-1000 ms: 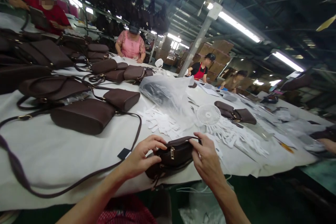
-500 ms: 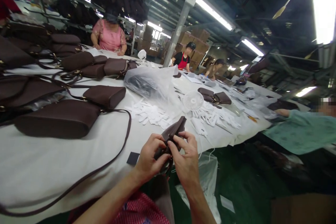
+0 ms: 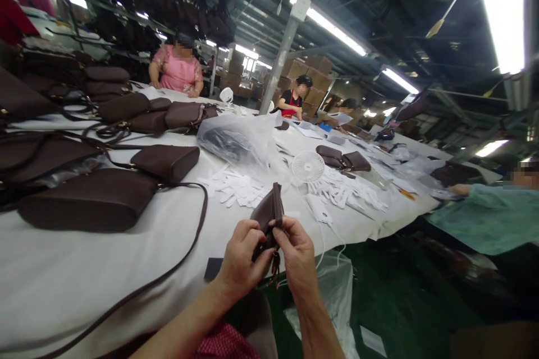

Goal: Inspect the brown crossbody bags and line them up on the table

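Note:
A small dark brown leather pouch is held up over the near edge of the white table, its narrow end pointing away from me. My left hand grips its left side, fingers curled and thumb pressed inward. On the right side, my right hand pinches the edge strip between thumb and fingers. Thin dark tassels or pulls dangle below, between the hands. What lies inside the pouch is hidden. A dark card lies on the table beside my left hand.
Brown bags with long straps fill the table's left side. Beyond the pouch are a plastic-wrapped bundle, white cut-outs and a small white fan. A person in green is at the right; others work farther back.
The pouch has turned more upright, and its end has shifted slightly left. My right hand's fingers have closed in more on its edge. The view has shifted a little.

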`<state>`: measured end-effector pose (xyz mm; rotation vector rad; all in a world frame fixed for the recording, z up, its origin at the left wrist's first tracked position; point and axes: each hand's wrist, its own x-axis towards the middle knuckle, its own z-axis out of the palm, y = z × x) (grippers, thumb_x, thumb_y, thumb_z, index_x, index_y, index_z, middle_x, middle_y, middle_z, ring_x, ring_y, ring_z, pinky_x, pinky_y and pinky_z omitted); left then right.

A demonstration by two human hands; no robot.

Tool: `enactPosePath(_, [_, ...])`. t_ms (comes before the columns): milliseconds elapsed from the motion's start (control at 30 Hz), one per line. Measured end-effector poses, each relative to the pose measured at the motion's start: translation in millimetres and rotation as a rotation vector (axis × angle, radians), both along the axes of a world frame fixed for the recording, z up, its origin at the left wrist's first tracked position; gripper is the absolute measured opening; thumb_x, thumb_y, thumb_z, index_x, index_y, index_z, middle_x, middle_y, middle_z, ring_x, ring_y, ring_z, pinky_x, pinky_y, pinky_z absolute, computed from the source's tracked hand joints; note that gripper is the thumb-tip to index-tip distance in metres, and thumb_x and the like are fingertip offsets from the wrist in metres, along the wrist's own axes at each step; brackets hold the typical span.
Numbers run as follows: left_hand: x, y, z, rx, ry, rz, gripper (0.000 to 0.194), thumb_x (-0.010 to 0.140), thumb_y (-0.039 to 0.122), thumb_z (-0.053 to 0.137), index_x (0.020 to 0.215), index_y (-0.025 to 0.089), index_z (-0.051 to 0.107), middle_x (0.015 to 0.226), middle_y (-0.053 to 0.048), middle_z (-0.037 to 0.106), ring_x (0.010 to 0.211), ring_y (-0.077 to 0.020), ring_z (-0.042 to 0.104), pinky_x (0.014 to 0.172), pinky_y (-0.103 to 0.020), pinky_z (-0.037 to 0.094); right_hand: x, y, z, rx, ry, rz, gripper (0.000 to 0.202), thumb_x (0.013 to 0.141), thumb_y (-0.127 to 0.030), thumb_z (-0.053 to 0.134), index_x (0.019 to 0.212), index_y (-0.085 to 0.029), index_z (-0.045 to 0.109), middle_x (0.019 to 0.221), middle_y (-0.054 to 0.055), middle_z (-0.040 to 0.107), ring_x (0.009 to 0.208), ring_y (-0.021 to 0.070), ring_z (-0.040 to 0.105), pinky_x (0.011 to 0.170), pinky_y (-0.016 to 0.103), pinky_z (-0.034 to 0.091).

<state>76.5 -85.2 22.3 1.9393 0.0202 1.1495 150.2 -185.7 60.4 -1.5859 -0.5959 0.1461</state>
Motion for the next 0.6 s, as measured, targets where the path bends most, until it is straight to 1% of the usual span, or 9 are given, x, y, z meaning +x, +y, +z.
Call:
enactPosePath(100, [1,4,-0.8,0.006,0.021,-0.039,0.013,0.082,0.01,0.057,0.088,0.019,0.052,0.096,-0.007,0.054,0.092,-0.0201,0.054,0.08,-0.033,0.048,2,-4,2.0,0.053,0.067,0.116,0.015,0.081,-0.032,0.067,0.087,-0.019,0.062,0.086,0.002,0.066,0.084,0.0173,0.061,0.08,0.029,0.048])
enactPosePath(167, [2,6,-0.4,-0.011,0.044,-0.07,0.014,0.082,0.009,0.057,0.09,0.02,0.053,0.098,-0.007,0.054,0.093,-0.0201,0.054,0.081,-0.033,0.048,3,-7,4.1,0.094,0.146,0.193,0.018,0.081,-0.032,0.068,0.091,-0.02,0.06,0.083,0.001,0.067,0.08,0.0161,0.062,0.076,0.027,0.049])
enactPosePath(233, [4,7,0.6,-0.038,0.056,-0.095,0.016,0.08,0.01,0.059,0.091,0.02,0.052,0.097,-0.006,0.055,0.092,-0.0199,0.054,0.081,-0.033,0.047,7,-9,6.0,0.123,0.214,0.23,0.023,0.08,-0.032,0.07,0.096,-0.021,0.057,0.079,-0.001,0.068,0.075,0.015,0.063,0.072,0.026,0.049])
enactPosePath(333, [6,7,3.5,-0.085,0.065,-0.116,0.021,0.078,0.011,0.061,0.094,0.02,0.053,0.094,-0.004,0.055,0.09,-0.02,0.053,0.08,-0.033,0.046,12,-14,7.0,0.114,0.224,0.239,0.026,0.08,-0.032,0.071,0.097,-0.021,0.055,0.076,-0.002,0.068,0.072,0.0139,0.063,0.07,0.024,0.049])
enactPosePath(400, [8,8,5.9,-0.102,0.088,-0.144,0.023,0.078,0.011,0.061,0.098,0.02,0.056,0.094,-0.004,0.054,0.091,-0.0203,0.052,0.081,-0.033,0.045,14,-17,5.8,0.079,0.18,0.245,0.024,0.081,-0.032,0.07,0.098,-0.021,0.056,0.078,-0.001,0.068,0.074,0.0141,0.064,0.07,0.024,0.05])
enactPosePath(433, [9,9,7.1,-0.11,0.106,-0.167,0.024,0.079,0.012,0.06,0.101,0.02,0.058,0.096,-0.005,0.054,0.092,-0.0204,0.052,0.081,-0.033,0.045,15,-19,4.4,0.055,0.135,0.245,0.023,0.081,-0.03,0.069,0.099,-0.021,0.056,0.083,0.0,0.069,0.078,0.0149,0.065,0.073,0.025,0.051])
enactPosePath(533, [12,16,10.5,-0.127,0.16,-0.261,0.03,0.08,0.014,0.061,0.109,0.021,0.062,0.098,-0.004,0.051,0.094,-0.0204,0.051,0.085,-0.034,0.044,16,-26,-3.5,-0.018,-0.075,0.214,0.019,0.084,-0.024,0.065,0.102,-0.022,0.061,0.108,0.005,0.069,0.106,0.0202,0.063,0.093,0.033,0.049])
enactPosePath(567, [13,19,11.5,-0.126,0.176,-0.293,0.03,0.08,0.014,0.062,0.11,0.022,0.063,0.097,-0.004,0.05,0.094,-0.0202,0.051,0.086,-0.034,0.044,17,-28,-6.9,-0.041,-0.152,0.189,0.018,0.084,-0.023,0.063,0.102,-0.023,0.063,0.113,0.006,0.068,0.113,0.0215,0.061,0.098,0.035,0.047])
enactPosePath(600, [14,22,12.4,-0.12,0.188,-0.32,0.03,0.08,0.014,0.063,0.109,0.022,0.064,0.096,-0.004,0.05,0.094,-0.02,0.051,0.087,-0.034,0.043,18,-29,-10.4,-0.059,-0.22,0.156,0.017,0.084,-0.022,0.063,0.101,-0.023,0.065,0.113,0.006,0.068,0.115,0.0221,0.06,0.1,0.037,0.047])
